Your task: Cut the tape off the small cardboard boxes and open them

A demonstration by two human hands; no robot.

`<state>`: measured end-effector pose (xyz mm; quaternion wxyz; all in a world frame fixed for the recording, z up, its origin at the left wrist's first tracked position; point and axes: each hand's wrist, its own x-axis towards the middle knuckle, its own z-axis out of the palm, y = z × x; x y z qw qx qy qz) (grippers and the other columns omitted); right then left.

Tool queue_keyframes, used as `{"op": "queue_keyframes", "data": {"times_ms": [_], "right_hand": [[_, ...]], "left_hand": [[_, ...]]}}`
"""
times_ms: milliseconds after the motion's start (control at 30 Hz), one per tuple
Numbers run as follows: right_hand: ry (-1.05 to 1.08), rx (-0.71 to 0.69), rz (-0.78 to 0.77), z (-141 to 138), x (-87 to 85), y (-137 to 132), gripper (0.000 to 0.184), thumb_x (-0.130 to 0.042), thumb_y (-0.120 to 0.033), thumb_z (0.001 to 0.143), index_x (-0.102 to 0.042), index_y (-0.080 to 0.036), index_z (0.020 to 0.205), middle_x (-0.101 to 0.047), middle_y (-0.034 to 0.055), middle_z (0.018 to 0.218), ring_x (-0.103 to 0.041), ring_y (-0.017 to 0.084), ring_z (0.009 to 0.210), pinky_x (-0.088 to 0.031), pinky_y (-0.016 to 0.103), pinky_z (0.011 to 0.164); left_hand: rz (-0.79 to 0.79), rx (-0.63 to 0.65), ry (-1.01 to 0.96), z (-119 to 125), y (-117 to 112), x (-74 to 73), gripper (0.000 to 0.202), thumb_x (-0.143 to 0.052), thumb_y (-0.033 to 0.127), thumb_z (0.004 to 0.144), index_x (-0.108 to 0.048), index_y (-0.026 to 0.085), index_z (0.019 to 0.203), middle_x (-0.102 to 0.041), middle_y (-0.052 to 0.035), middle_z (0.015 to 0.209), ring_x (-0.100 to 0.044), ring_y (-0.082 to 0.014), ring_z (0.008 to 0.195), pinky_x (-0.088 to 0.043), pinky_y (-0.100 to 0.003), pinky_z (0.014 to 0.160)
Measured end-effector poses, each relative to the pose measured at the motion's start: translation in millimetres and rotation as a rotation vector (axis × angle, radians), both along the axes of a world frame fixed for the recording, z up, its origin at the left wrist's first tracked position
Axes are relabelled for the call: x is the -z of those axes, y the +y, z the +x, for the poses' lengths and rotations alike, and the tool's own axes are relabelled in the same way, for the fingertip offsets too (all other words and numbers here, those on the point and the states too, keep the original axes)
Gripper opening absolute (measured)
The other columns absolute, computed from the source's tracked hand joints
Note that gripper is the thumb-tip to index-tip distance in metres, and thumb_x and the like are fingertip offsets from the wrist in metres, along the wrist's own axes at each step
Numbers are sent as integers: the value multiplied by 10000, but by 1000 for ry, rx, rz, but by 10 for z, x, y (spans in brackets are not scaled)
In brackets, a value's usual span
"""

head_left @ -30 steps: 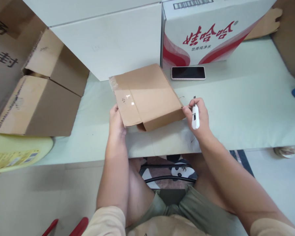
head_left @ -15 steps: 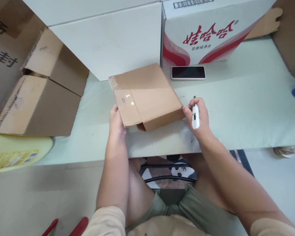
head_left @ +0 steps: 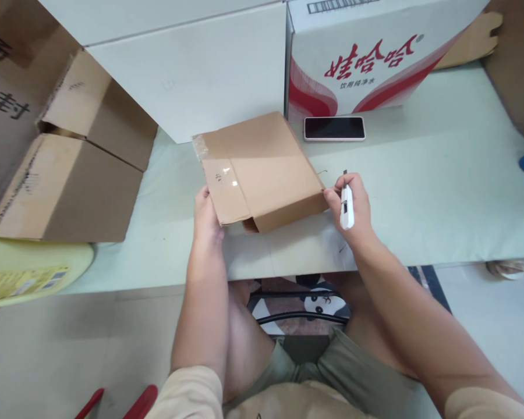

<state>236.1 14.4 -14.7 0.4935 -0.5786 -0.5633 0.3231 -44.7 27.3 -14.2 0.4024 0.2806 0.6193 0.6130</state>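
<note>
A brown cardboard box point(head_left: 266, 163) lies tilted on the table in front of me, with clear tape along its left edge and a flap standing out at the near left. My left hand point(head_left: 207, 215) grips that left edge, its fingertips partly hidden behind the cardboard. At the near right corner, my right hand point(head_left: 351, 203) pinches the box between thumb and fingers. The same hand also holds a white utility knife point(head_left: 346, 209), its short dark blade pointing away from me.
A phone point(head_left: 334, 128) lies behind the box, before a white and red carton point(head_left: 358, 64). One large white box point(head_left: 201, 75) stands beside that carton. Brown cartons point(head_left: 87, 186) and a yellow container point(head_left: 35, 267) are on the left. The table's front edge point(head_left: 288, 273) runs close to me.
</note>
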Motion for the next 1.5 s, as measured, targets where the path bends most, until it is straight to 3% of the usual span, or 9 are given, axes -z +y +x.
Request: {"op": "queue_keyframes", "data": {"times_ms": [400, 700, 1067, 1167, 1300, 1500], "right_hand": [[0, -5, 0, -4, 1, 1, 296, -689, -428, 835, -442, -270, 880, -480, -46, 716, -430, 146, 649, -370, 335, 655], [0, -22, -6, -7, -2, -2, 360, -693, -512, 848, -427, -273, 886, -490, -40, 724, -444, 153, 652, -376, 341, 653], [5, -22, -5, -3, 16, 0, 310, -681, -458, 841, -438, -273, 890, -471, -46, 715, -434, 151, 652, -372, 339, 660], [8, -31, -8, -12, 5, -3, 322, -684, -469, 844, -432, -274, 895, -492, -45, 727, -452, 151, 654, -386, 342, 665], [19, -38, -24, -22, -5, -6, 332, -683, -481, 834, -432, -273, 896, -528, -41, 737, -470, 149, 653, -397, 342, 665], [12, -46, -31, -18, -5, -15, 355, -687, -509, 842, -428, -274, 900, -523, -46, 728, -463, 149, 643, -394, 338, 660]], "left_hand": [[23, 22, -23, 11, -28, 16, 443, -915, 495, 573, -770, 183, 852, -791, -74, 932, -753, -228, 840, -614, -304, 722], [21, 17, -36, 14, -15, 4, 473, -934, 512, 535, -768, 186, 835, -785, -72, 895, -765, -256, 885, -635, -328, 765], [-1, 7, -42, 24, -15, -29, 464, -935, 518, 504, -756, 200, 791, -787, -56, 846, -763, -249, 823, -628, -321, 715], [5, 55, -23, 13, -21, -6, 489, -939, 514, 500, -763, 186, 817, -789, -77, 871, -768, -265, 857, -627, -340, 747], [48, 156, -21, 19, -33, 34, 464, -913, 522, 598, -769, 198, 896, -802, -96, 968, -774, -290, 958, -636, -371, 802], [27, 178, -65, 55, -25, 66, 412, -901, 506, 634, -739, 224, 887, -805, -94, 989, -781, -305, 954, -652, -395, 784]]}}
